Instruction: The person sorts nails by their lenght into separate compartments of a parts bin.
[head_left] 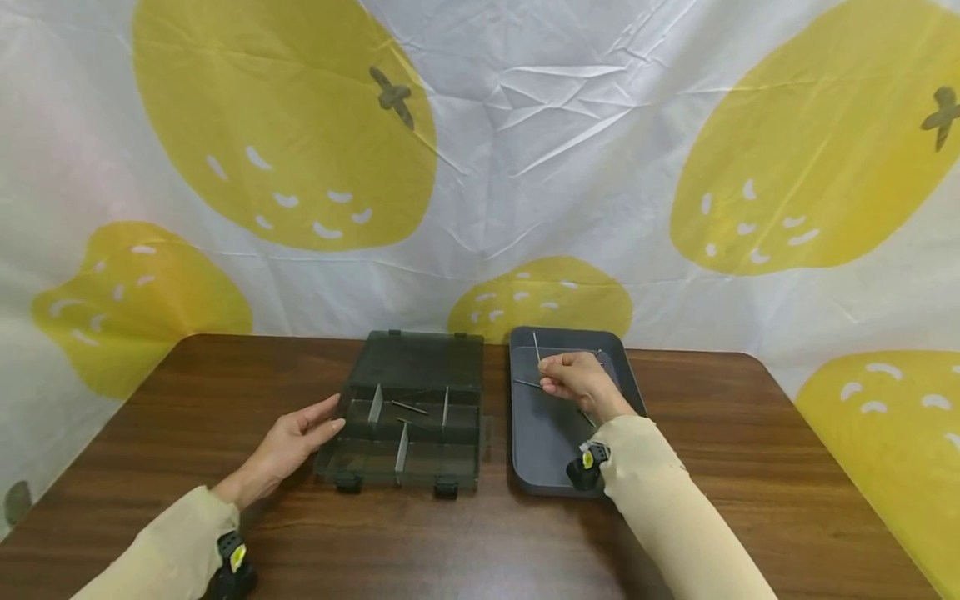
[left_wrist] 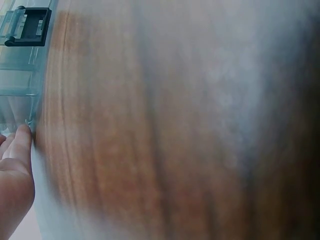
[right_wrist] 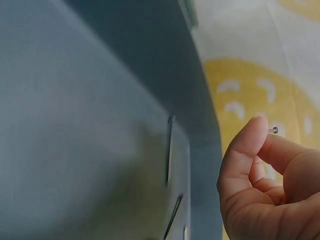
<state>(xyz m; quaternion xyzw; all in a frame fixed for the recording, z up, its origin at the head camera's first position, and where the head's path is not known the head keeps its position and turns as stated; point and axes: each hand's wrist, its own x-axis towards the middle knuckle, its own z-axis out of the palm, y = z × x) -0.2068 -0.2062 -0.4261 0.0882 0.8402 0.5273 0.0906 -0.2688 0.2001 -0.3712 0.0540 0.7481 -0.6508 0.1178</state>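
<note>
My right hand [head_left: 581, 379] is over the grey tray, with thumb and forefinger pinching a long thin metal nail [head_left: 536, 346]. In the right wrist view the small round nail head [right_wrist: 273, 130] pokes out past the fingertips. My left hand [head_left: 296, 437] rests with extended fingers against the left side of a dark see-through compartment box [head_left: 438, 472]. The box's lid [head_left: 420, 360] is folded back, and a nail [head_left: 410, 407] lies in its middle rear compartment. Beneath my right hand, several more nails [right_wrist: 170, 152] lie in the tray [head_left: 543, 454].
Both containers stand side by side on a brown wooden table [head_left: 262, 550], box left and tray right. Behind the table hangs a white cloth [head_left: 480, 167] printed with yellow lemons. Two black latches [head_left: 446, 487] stick out at the box's front edge.
</note>
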